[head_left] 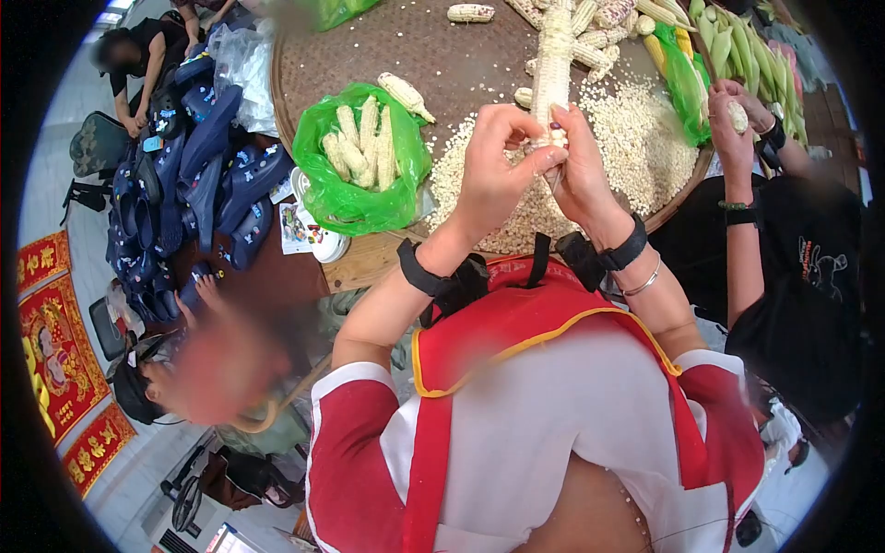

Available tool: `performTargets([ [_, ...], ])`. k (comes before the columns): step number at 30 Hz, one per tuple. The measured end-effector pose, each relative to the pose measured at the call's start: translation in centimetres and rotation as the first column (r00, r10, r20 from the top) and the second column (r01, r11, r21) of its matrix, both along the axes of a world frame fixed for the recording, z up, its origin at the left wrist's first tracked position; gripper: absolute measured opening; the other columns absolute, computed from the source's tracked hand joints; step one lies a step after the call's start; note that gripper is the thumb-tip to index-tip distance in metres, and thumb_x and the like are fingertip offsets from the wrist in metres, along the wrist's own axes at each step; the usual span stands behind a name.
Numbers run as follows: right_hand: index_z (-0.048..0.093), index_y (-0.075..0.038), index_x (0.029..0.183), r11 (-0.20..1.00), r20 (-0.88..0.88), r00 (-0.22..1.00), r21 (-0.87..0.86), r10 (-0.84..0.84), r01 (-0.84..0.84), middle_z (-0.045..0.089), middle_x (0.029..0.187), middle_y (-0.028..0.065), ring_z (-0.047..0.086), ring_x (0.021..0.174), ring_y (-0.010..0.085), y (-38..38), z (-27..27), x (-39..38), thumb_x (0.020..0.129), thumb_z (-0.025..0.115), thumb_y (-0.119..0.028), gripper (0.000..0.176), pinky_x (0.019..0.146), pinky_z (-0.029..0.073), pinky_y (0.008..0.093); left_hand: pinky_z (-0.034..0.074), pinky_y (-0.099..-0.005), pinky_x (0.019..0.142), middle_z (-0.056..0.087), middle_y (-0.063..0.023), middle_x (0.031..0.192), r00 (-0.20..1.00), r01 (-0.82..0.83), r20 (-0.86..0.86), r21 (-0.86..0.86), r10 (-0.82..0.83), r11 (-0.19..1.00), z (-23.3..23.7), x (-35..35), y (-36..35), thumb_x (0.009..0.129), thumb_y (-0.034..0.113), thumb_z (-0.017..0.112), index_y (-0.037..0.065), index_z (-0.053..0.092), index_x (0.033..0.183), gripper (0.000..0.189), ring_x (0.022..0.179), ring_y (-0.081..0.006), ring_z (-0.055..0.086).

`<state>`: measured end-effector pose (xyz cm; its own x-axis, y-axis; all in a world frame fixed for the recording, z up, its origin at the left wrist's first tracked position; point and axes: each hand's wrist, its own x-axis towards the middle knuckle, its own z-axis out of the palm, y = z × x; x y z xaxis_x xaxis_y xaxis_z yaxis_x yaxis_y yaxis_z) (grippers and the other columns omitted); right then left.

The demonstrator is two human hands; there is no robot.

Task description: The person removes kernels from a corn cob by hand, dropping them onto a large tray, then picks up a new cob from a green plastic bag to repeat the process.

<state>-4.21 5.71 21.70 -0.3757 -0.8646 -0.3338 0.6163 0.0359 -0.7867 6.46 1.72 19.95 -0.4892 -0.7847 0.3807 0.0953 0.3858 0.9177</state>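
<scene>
White and knobbly with kernels, the corn cob (pixel 554 64) stuck out from both hands over the round woven tray (pixel 442 55), just above a heap of loose kernels (pixel 636 138). Its long axis ran straight away from the person. The near end was buried in the hands and the far tip pointed toward the tray's far side. The left hand (pixel 493 170) was closed around the near end from one side, thumb pressed on it. The right hand (pixel 583 166) gripped the same end from the other side, so the two hands met on the cob.

It looked stiff, light and dry rather than slippery, with kernels likely to loosen under thumb pressure. The near end seemed the surest place to hold.

To the left, a green bag (pixel 364 157) held more cobs. At the right, a co-worker's hand (pixel 733 115) held another cob.
</scene>
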Motion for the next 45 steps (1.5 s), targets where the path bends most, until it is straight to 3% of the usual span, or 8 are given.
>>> performTargets([
  [1,0.044,-0.008,0.103,1.000,-0.001,1.000,-0.001,0.001,-0.001,0.051,0.082,0.0017,0.051,0.069,0.0087,0.0,0.2,0.0,0.087,0.048,-0.027,0.026,0.054,0.042,0.0237,0.045,-0.0267,0.061,0.050,-0.0058,0.092,1.000,0.016,-0.013,0.283,-0.013,0.959,0.1,-0.1,0.2,0.078,0.010,0.062,0.003,0.050,0.099,0.025,0.084,-0.0141,0.051],
  [4,0.041,-0.008,0.108,0.999,-0.088,0.996,0.035,0.029,-0.026,0.052,0.083,0.0024,0.051,0.066,0.0090,0.3,0.6,0.0,0.088,0.044,-0.027,0.028,0.050,0.042,0.0233,0.046,-0.0205,0.064,0.049,-0.0057,0.098,0.954,0.260,-0.264,0.506,-0.140,0.822,1.2,-0.2,-0.2,0.084,0.008,0.056,0.000,0.039,0.110,0.032,0.083,-0.0084,0.053],
  [17,0.038,-0.009,0.110,0.995,-0.118,0.989,0.047,0.093,-0.088,0.050,0.081,0.0002,0.048,0.063,0.0060,0.1,1.1,0.0,0.090,0.041,-0.029,0.028,0.044,0.035,0.0194,0.052,-0.0210,0.056,0.050,-0.0072,0.094,0.957,0.254,-0.251,0.475,-0.147,0.842,1.8,-0.3,-0.2,0.082,0.009,0.058,-0.002,0.040,0.110,0.035,0.076,-0.0087,0.052],
  [20,0.039,-0.009,0.110,0.995,-0.104,0.990,0.023,0.096,-0.094,0.049,0.080,-0.0009,0.047,0.062,0.0050,0.1,0.9,-0.1,0.090,0.041,-0.029,0.028,0.043,0.034,0.0189,0.051,-0.0260,0.058,0.051,-0.0100,0.094,0.992,0.111,-0.095,0.313,-0.085,0.943,1.6,-0.4,-0.2,0.082,0.009,0.057,-0.002,0.043,0.111,0.034,0.076,-0.0137,0.055],
  [22,0.039,-0.010,0.109,0.995,-0.105,0.990,0.018,0.095,-0.094,0.048,0.079,-0.0015,0.046,0.062,0.0045,0.1,0.9,-0.1,0.090,0.041,-0.029,0.028,0.043,0.033,0.0190,0.049,-0.0295,0.063,0.052,-0.0116,0.095,0.991,-0.028,0.125,-0.157,0.048,0.987,1.6,-0.2,-0.3,0.084,0.007,0.054,-0.001,0.045,0.112,0.030,0.080,-0.0169,0.056],
  [35,0.042,-0.011,0.103,0.998,-0.096,0.995,0.055,0.006,-0.001,0.048,0.078,-0.0025,0.046,0.062,0.0042,0.2,0.3,0.0,0.090,0.042,-0.029,0.022,0.042,0.034,0.0192,0.047,-0.0369,0.063,0.056,-0.0192,0.090,0.983,-0.121,0.087,-0.368,0.164,0.922,1.4,-1.6,-0.2,0.085,0.002,0.042,0.001,0.050,0.107,0.023,0.074,-0.0324,0.058],
  [44,0.044,-0.010,0.103,0.991,0.116,0.985,-0.043,0.127,-0.123,0.054,0.077,0.0021,0.051,0.055,0.0091,0.2,0.4,-1.2,0.091,0.039,-0.032,0.026,0.042,0.039,0.0200,0.049,-0.0262,0.061,0.058,-0.0080,0.091,0.990,-0.121,-0.095,-0.149,0.108,0.981,-0.2,-2.0,-1.4,0.088,0.001,0.038,-0.002,0.051,0.108,0.024,0.074,-0.0101,0.056],
  [45,0.044,-0.009,0.104,0.977,0.132,0.971,-0.105,0.197,-0.184,0.056,0.078,0.0030,0.052,0.055,0.0095,0.2,0.3,-1.5,0.092,0.038,-0.033,0.028,0.043,0.041,0.0204,0.048,-0.0238,0.062,0.058,-0.0072,0.092,0.990,-0.034,-0.132,0.163,0.056,0.986,0.7,-1.6,-1.1,0.089,0.002,0.038,-0.001,0.051,0.108,0.024,0.072,-0.0086,0.055],
])
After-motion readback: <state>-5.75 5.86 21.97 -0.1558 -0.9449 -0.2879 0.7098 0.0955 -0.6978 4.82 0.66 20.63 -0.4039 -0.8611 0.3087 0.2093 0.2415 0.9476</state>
